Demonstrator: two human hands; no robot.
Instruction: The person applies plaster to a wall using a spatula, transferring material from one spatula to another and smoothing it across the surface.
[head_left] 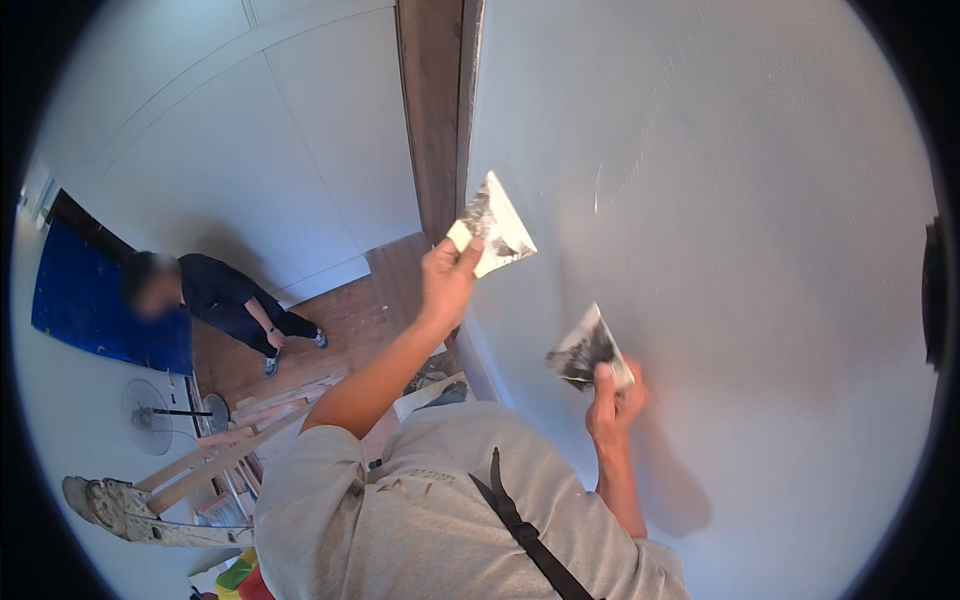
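A putty knife (497, 225) with a wide, white-smeared blade is in my left hand (450, 280), its pale edge pointing up and to the right. My right hand (615, 400) grips a second putty knife (588, 352), its blade dark in the middle and whitish along the edge. Both blades are in front of the pale wall (760, 250); whether either touches it I cannot tell. The two knives are apart, the left one higher. My fingers hide most of both handles.
A brown wooden door frame (433, 130) borders the wall. Another person (220, 295) in dark clothes stands on the wooden floor (340, 320) at left, by a blue sheet (95, 300). A fan (148, 405), timber pieces (270, 410) and a stained ladder (150, 515) are at lower left.
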